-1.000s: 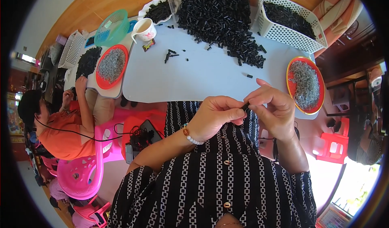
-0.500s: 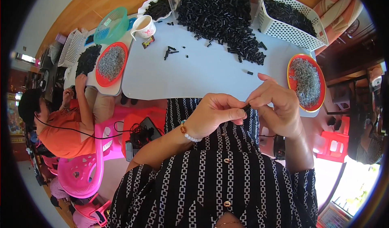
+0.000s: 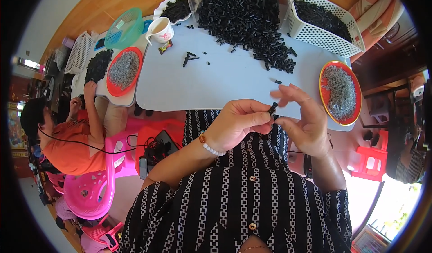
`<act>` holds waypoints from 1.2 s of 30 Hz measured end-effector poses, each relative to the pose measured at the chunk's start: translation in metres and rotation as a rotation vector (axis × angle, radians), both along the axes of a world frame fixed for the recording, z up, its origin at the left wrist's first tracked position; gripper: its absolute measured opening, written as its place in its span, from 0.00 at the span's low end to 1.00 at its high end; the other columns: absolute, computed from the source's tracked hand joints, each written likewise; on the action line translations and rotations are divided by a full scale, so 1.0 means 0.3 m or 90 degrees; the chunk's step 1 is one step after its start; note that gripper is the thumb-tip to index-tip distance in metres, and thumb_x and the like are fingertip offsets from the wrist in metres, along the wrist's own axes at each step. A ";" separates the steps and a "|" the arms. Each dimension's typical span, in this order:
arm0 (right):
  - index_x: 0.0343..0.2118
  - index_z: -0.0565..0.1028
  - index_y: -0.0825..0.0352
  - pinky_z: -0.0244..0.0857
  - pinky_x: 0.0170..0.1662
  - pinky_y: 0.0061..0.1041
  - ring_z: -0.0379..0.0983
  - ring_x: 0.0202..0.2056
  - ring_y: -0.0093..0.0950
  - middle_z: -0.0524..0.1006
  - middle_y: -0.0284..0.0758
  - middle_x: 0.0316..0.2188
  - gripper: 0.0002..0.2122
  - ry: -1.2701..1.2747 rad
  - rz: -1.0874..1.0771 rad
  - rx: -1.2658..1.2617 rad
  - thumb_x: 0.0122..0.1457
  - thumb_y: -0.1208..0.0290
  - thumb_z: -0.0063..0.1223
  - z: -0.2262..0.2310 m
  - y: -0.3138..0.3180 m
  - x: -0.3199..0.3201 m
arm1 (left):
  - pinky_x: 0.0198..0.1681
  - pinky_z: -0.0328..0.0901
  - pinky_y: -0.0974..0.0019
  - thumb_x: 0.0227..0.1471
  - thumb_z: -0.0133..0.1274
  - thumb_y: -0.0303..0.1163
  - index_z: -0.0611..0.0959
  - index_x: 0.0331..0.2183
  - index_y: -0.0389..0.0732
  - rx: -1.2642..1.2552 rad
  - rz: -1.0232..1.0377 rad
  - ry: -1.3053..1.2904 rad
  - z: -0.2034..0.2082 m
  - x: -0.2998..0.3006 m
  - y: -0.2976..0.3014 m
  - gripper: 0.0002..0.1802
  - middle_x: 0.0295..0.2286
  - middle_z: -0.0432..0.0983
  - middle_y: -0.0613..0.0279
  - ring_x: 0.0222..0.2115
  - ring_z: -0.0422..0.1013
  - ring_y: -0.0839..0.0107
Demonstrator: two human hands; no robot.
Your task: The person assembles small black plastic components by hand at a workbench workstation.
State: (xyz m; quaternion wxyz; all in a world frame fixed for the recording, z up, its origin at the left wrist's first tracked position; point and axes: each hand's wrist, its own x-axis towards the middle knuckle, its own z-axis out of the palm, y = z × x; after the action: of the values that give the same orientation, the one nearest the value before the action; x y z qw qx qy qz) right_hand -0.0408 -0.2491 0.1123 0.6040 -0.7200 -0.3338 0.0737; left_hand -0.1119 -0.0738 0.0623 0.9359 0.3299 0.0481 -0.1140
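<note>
A small black cylindrical part is pinched between the thumb and forefinger of my left hand, just off the table's front edge. Close beside it on the right, my right hand has its thumb and fingers spread, with nothing visible between them. A large heap of black tube pieces lies at the far middle of the table. One loose black piece rests beyond my right hand. To the right, a red-rimmed plate holds a pile of small silvery parts.
A white perforated basket of black pieces stands far right. A cup, a scalloped dish and a green basin are at the far left. On the left, a person in orange works beside another red plate.
My right hand's fingers have come off the small black part and spread apart. The part now stands up from my left fingertips, which have stayed nearly in place.
</note>
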 end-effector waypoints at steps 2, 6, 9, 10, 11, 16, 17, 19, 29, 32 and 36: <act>0.44 0.74 0.66 0.51 0.59 0.48 0.73 0.40 0.30 0.75 0.37 0.44 0.23 -0.143 0.038 -0.072 0.40 0.79 0.64 -0.009 -0.012 0.027 | 0.38 0.73 0.68 0.53 0.54 0.25 0.81 0.38 0.35 -0.005 -0.022 0.049 0.012 0.005 0.002 0.09 0.34 0.79 0.57 0.33 0.76 0.70; 0.41 0.76 0.64 0.48 0.60 0.46 0.73 0.38 0.30 0.76 0.33 0.41 0.21 -0.330 0.003 -0.142 0.39 0.76 0.65 -0.026 0.004 0.020 | 0.41 0.72 0.65 0.54 0.53 0.26 0.81 0.39 0.36 -0.031 -0.036 0.068 -0.008 0.002 0.001 0.09 0.35 0.78 0.59 0.37 0.75 0.70; 0.38 0.76 0.63 0.45 0.62 0.47 0.73 0.37 0.28 0.76 0.32 0.40 0.19 -0.439 -0.029 -0.172 0.38 0.77 0.64 -0.044 0.001 0.028 | 0.44 0.70 0.63 0.54 0.54 0.26 0.81 0.39 0.36 -0.061 -0.071 0.080 -0.024 0.004 0.005 0.09 0.37 0.78 0.60 0.39 0.74 0.70; 0.38 0.75 0.64 0.45 0.61 0.49 0.74 0.37 0.29 0.77 0.34 0.39 0.18 -0.447 -0.022 -0.174 0.41 0.74 0.64 -0.043 0.002 0.026 | 0.44 0.70 0.63 0.54 0.53 0.27 0.81 0.39 0.36 -0.079 -0.089 0.073 -0.029 0.004 0.006 0.10 0.38 0.77 0.60 0.39 0.74 0.70; 0.38 0.74 0.65 0.45 0.61 0.50 0.75 0.38 0.31 0.77 0.36 0.39 0.17 -0.454 -0.014 -0.176 0.44 0.71 0.64 -0.044 0.002 0.025 | 0.45 0.70 0.62 0.54 0.53 0.27 0.80 0.39 0.37 -0.098 -0.107 0.065 -0.031 0.005 0.008 0.10 0.38 0.77 0.60 0.40 0.74 0.70; 0.39 0.73 0.67 0.43 0.62 0.52 0.75 0.37 0.33 0.77 0.36 0.37 0.15 -0.405 -0.003 -0.144 0.50 0.69 0.60 -0.072 0.004 0.036 | 0.47 0.69 0.60 0.56 0.50 0.27 0.81 0.39 0.37 -0.184 -0.117 0.093 -0.015 0.017 -0.005 0.09 0.39 0.76 0.59 0.40 0.73 0.71; 0.40 0.72 0.67 0.42 0.62 0.52 0.75 0.37 0.33 0.77 0.36 0.36 0.14 -0.402 0.007 -0.141 0.51 0.68 0.58 -0.076 0.005 0.038 | 0.48 0.69 0.60 0.57 0.50 0.27 0.81 0.39 0.36 -0.177 -0.118 0.086 -0.019 0.017 -0.006 0.09 0.39 0.76 0.59 0.40 0.73 0.71; 0.39 0.72 0.67 0.42 0.62 0.52 0.75 0.37 0.34 0.77 0.37 0.36 0.14 -0.381 0.024 -0.122 0.52 0.68 0.58 -0.082 0.010 0.033 | 0.48 0.69 0.60 0.57 0.49 0.28 0.80 0.39 0.36 -0.177 -0.120 0.068 -0.047 0.014 -0.006 0.09 0.39 0.76 0.59 0.40 0.73 0.71; 0.33 0.71 0.64 0.39 0.64 0.48 0.75 0.33 0.28 0.77 0.31 0.31 0.06 -0.359 0.075 -0.007 0.55 0.72 0.55 -0.126 0.028 0.040 | 0.52 0.67 0.55 0.59 0.46 0.28 0.80 0.36 0.34 -0.179 -0.128 0.066 -0.047 0.017 0.001 0.10 0.39 0.75 0.55 0.42 0.73 0.63; 0.35 0.71 0.64 0.41 0.63 0.48 0.75 0.33 0.29 0.77 0.31 0.31 0.08 -0.319 0.050 -0.046 0.56 0.67 0.55 -0.117 0.036 0.026 | 0.51 0.67 0.55 0.58 0.47 0.28 0.80 0.37 0.35 -0.197 -0.134 0.052 -0.068 0.021 0.010 0.09 0.39 0.75 0.55 0.42 0.73 0.62; 0.37 0.71 0.64 0.44 0.62 0.48 0.75 0.35 0.30 0.77 0.32 0.32 0.11 -0.319 0.073 -0.068 0.57 0.64 0.54 -0.119 0.028 0.051 | 0.50 0.68 0.56 0.58 0.48 0.28 0.80 0.38 0.35 -0.189 -0.138 0.053 -0.062 0.031 0.012 0.09 0.38 0.76 0.56 0.41 0.73 0.63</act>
State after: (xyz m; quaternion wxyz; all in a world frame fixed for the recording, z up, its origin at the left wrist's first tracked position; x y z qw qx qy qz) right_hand -0.0254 -0.2407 0.0767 0.4585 -0.7267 -0.5086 -0.0552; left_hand -0.1026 -0.0701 0.0438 0.9537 0.1863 0.0332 -0.2338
